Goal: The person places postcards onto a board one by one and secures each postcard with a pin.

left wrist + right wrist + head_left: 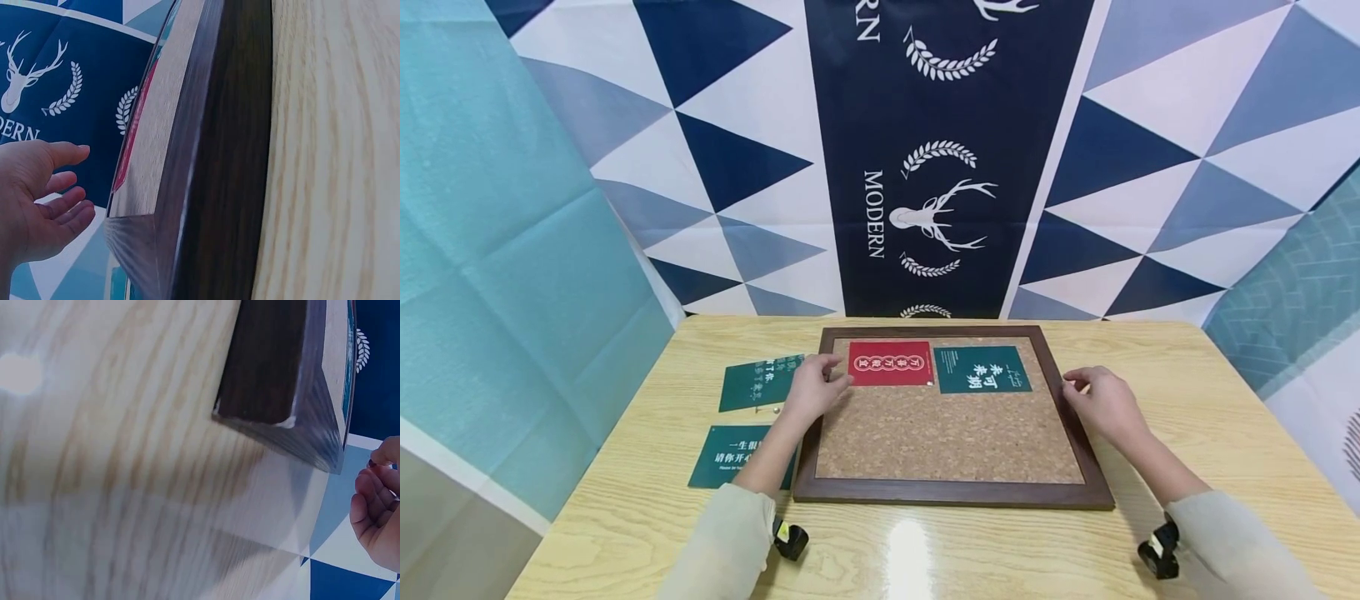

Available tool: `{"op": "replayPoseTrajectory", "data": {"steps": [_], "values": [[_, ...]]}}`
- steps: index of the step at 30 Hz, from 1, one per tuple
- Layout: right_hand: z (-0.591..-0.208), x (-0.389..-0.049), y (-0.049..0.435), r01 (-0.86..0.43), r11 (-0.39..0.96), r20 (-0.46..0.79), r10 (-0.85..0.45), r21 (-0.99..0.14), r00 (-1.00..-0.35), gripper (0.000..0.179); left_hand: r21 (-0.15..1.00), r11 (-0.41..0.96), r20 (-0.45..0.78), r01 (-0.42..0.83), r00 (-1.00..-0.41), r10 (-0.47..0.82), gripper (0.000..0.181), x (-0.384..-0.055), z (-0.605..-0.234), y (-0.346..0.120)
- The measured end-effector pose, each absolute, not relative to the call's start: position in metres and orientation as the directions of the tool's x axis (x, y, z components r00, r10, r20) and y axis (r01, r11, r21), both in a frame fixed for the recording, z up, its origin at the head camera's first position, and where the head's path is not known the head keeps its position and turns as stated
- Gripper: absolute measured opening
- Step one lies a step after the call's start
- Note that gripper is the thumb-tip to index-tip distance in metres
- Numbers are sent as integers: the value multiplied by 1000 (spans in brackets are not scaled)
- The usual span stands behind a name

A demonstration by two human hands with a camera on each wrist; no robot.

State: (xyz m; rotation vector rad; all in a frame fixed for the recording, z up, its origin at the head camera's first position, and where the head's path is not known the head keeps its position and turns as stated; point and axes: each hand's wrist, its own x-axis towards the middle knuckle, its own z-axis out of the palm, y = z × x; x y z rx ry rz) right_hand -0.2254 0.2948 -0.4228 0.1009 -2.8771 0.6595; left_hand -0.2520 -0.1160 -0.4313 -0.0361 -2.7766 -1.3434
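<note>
A cork board point(947, 433) in a dark brown frame lies on the wooden table. Near its top edge lie a red card point(889, 364) and a green card point(955, 379), both with light lettering. A small pale pin head point(930, 383) shows at the red card's lower right corner. My left hand point(815, 390) hovers over the frame's left side, fingers loosely bent and holding nothing, as the left wrist view point(47, 200) confirms. By the frame's right side, my right hand point(1101, 400) pinches a small dark pin-like thing point(371, 464) between thumb and forefinger, mostly hidden.
Two more green cards lie left of the board: an upper one point(748, 387) and a lower one point(718, 462), each partly covered by my left arm. A small round tack point(777, 410) lies between them. A patterned cloth point(925, 167) hangs behind the table.
</note>
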Motion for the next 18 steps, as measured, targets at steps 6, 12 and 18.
{"op": "replayPoseTrajectory", "data": {"steps": [6,12,18], "values": [[-422,-227,292,-138,894,210,-51,-427,-976,29,768,636,76,67,-997,13,44,-256,-431,-107],[-424,-229,290,-137,893,215,-46,-429,-976,29,758,645,94,99,-995,42,44,-260,-429,-97],[-427,-231,285,-136,895,214,-47,-425,-976,28,726,674,113,138,-990,81,43,-264,-428,-85]]}}
